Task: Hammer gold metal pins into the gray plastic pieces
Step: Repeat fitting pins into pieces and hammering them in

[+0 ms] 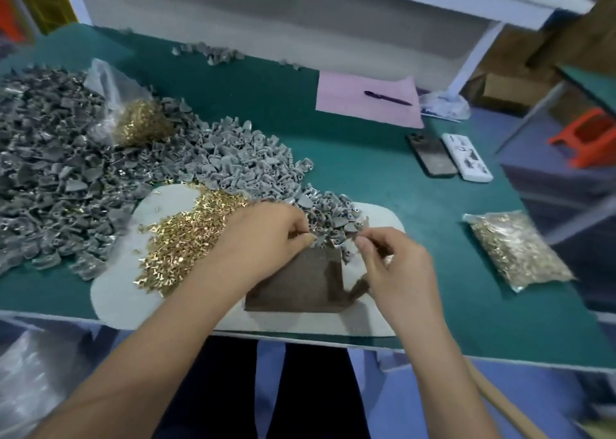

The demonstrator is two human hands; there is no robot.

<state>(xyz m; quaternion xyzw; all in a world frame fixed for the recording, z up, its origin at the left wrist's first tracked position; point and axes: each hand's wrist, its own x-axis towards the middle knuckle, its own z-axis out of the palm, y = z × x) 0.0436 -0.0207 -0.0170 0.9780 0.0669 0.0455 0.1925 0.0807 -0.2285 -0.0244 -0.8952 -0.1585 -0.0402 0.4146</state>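
Note:
My left hand (266, 238) pinches something small at its fingertips that looks like a gold pin. My right hand (396, 262) pinches a gray plastic piece (365, 227) between thumb and forefinger. Both hands' fingertips hover over the far edge of a dark metal block (300, 282). The block lies on a white mat (113, 292). Loose gold pins (186, 238) are heaped on the mat to the left. A small heap of gray pieces (333, 212) lies just beyond the hands. A dark hammer head (358, 287) rests by the block under my right palm; its wooden handle (500, 402) runs down to the right.
Large piles of gray pieces (50, 172) cover the green table's (416, 205) left side. An open bag of pins (140, 122) lies among them, and a sealed bag of pins (516, 248) at the right. Two phones (446, 158), pink paper (363, 112) and a pen (386, 98) lie farther back.

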